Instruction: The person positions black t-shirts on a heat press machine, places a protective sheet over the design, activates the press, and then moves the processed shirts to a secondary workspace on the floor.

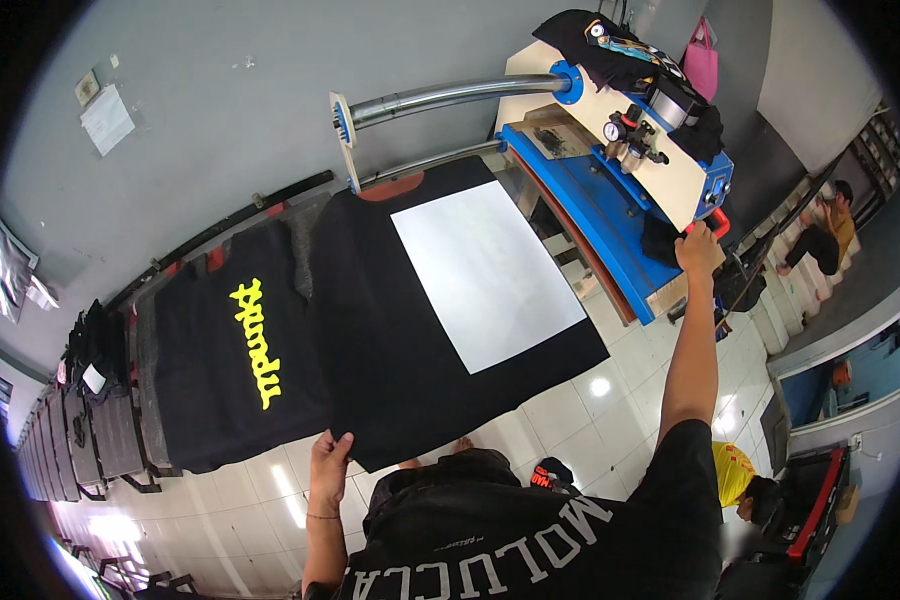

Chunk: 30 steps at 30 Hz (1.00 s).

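A black T-shirt (370, 330) is spread in front of me, with a large white sheet (490, 280) lying on it, set at a slant. My left hand (330, 460) pinches the shirt's near left corner between thumb and fingers. Stretched out to the right, my right hand (699, 248) is closed round the red handle (720, 223) of a blue and cream heat press (600, 205). The press's blue head is to the right of the sheet, not over it. Left of the spread shirt lies another black shirt (200, 370) with yellow lettering (252, 345).
A thick metal bar (455, 100) runs from the press to an upright plate by the wall. Black cloth (585, 45) rests on top of the press. More boards (105, 430) line up at far left. One person (825, 235) sits at far right; another, in yellow (732, 472), is at lower right.
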Motion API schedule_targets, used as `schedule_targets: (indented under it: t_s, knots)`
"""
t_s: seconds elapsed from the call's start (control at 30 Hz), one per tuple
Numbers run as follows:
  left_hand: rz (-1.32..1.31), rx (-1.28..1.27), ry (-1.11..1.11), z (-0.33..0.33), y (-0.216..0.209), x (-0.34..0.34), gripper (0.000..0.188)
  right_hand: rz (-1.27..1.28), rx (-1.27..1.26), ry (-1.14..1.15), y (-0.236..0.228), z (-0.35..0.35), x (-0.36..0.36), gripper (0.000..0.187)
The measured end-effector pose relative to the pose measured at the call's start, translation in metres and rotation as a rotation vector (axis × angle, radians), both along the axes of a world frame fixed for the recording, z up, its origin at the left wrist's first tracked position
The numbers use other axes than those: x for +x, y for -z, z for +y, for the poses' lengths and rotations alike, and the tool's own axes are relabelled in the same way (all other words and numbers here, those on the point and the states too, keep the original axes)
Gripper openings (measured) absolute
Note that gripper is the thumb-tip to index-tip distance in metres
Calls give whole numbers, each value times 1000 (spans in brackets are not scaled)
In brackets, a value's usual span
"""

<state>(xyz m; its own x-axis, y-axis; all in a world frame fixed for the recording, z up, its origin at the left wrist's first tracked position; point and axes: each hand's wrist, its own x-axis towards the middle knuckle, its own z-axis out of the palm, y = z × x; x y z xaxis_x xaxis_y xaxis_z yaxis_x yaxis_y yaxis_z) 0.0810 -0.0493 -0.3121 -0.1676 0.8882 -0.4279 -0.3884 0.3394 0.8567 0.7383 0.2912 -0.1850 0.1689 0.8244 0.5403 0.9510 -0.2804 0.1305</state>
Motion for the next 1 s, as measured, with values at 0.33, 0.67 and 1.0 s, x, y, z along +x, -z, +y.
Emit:
schedule_targets:
  t_s: [0.33, 0.67, 1.0]
  knots:
    - [-27, 32, -134, -13, -55, -16, 20, 1006, -288, -454, 82, -94, -117, 50]
    - [61, -102, -168, -7, -42, -10, 15, 1961, -795, 24, 212, -198, -85, 49]
    - [-75, 478, -851, 5, -165, -48, 31, 2044, 225, -1082, -14, -133, -150, 44]
